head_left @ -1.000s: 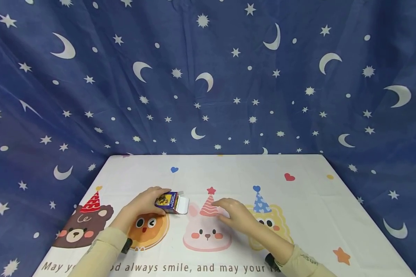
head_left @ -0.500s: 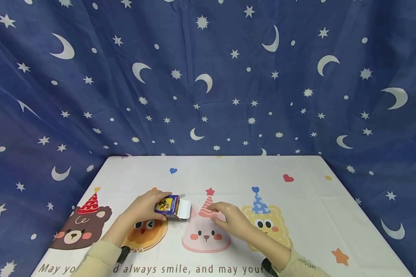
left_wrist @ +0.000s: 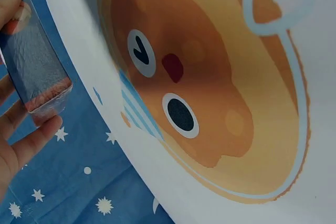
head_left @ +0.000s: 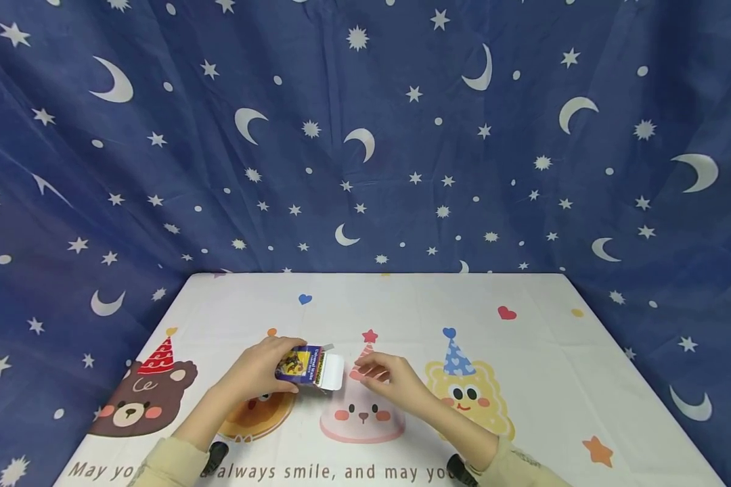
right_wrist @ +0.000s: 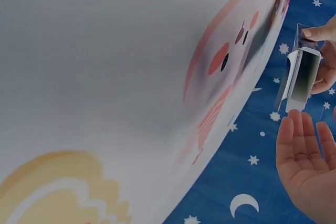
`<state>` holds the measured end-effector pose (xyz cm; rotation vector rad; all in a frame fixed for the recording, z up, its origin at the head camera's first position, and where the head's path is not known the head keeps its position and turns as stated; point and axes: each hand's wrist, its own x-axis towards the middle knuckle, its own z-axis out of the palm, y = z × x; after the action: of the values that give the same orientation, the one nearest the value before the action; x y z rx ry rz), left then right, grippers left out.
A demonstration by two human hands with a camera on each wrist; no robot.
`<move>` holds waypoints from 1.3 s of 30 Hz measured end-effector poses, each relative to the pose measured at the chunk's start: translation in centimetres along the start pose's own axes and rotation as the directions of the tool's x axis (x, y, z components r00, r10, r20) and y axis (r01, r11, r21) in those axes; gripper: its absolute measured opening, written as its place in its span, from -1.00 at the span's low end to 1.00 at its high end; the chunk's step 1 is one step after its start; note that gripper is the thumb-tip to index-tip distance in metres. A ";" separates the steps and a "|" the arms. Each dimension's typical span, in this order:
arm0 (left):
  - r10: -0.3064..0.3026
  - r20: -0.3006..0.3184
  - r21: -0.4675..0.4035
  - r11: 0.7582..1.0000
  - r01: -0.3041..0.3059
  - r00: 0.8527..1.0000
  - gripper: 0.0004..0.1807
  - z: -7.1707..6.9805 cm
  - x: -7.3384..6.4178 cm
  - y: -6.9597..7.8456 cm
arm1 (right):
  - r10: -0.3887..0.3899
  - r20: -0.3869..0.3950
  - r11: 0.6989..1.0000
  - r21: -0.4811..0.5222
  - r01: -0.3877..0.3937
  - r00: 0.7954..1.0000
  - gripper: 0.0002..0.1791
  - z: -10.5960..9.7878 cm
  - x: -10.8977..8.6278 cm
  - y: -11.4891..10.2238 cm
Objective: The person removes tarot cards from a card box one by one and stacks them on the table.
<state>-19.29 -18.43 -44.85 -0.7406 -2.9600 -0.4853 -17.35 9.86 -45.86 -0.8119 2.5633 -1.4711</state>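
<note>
My left hand [head_left: 257, 368] grips a small blue cardboard box [head_left: 297, 365] with a yellow picture on its top face, thumb on the near side and fingers on the far side. At its right end the box stands open, with a white flap [head_left: 332, 373] sticking out towards my right hand [head_left: 396, 382]. That hand holds nothing; its fingers are loosely bent, a short gap from the flap. In the right wrist view, the hollow open end of the box [right_wrist: 306, 74] faces the right palm [right_wrist: 307, 174]. The left wrist view shows a glossy side of the box [left_wrist: 34, 51].
A white tablecloth [head_left: 542, 399] printed with cartoon animals, hearts and a line of text covers the table. Behind and beside it hangs a blue curtain [head_left: 402, 135] with moons and stars. Both wrists wear dark straps, and both sleeves are pale yellow.
The left hand has shifted the box slightly right and towards the near edge. My right hand has come left, nearer the flap, and its fingers look a little more bent.
</note>
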 end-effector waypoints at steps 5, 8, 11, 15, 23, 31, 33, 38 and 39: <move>0.018 -0.027 0.019 1.000 -0.017 0.999 -0.12 -0.3 -0.3 0.4 | 0.039 -0.016 0.995 0.092 -0.037 0.999 -0.75 0.3 0.6 -0.4; 0.023 -0.039 0.029 0.999 -0.022 0.999 -0.12 -0.5 -0.5 0.6 | 0.078 -0.022 0.985 0.154 -0.074 0.997 -0.73 0.4 0.9 -0.7; 0.031 -0.051 0.036 0.999 -0.030 0.998 -0.10 -0.8 -0.6 0.8 | 0.130 -0.014 0.965 0.231 -0.123 0.991 -0.72 0.4 1.1 -0.9; 0.051 -0.058 0.065 0.997 -0.047 0.997 -0.10 -1.4 -0.8 1.2 | 0.178 0.024 0.923 0.341 -0.175 0.984 -0.70 0.6 1.3 -1.0; 0.098 -0.048 0.144 0.985 -0.090 0.994 -0.12 -2.4 -1.2 2.3 | 0.234 0.027 0.901 0.370 -0.227 0.972 -0.70 1.1 1.6 -1.1; 0.097 -0.082 0.173 0.981 -0.081 0.992 -0.12 -3.0 -1.2 3.1 | 0.248 -0.011 0.902 0.368 -0.227 0.969 -0.74 0.8 2.0 -1.7; 0.088 -0.086 0.178 0.981 -0.072 0.992 -0.13 -3.1 -1.1 3.2 | 0.273 -0.003 0.885 0.392 -0.250 0.962 -0.73 0.7 2.2 -1.8; 0.089 -0.086 0.182 0.981 -0.072 0.992 -0.13 -3.1 -0.9 3.5 | 0.329 0.050 0.819 0.481 -0.312 0.943 -0.70 0.7 2.7 -1.8; 0.093 -0.087 0.181 0.981 -0.076 0.992 -0.13 -3.0 -0.8 3.5 | 0.332 0.060 0.810 0.494 -0.317 0.941 -0.69 0.8 2.8 -1.8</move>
<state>-16.99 -16.79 -41.06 -0.7957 -2.8231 -0.2396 -18.79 7.18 -44.25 -0.2620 2.0342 -1.8944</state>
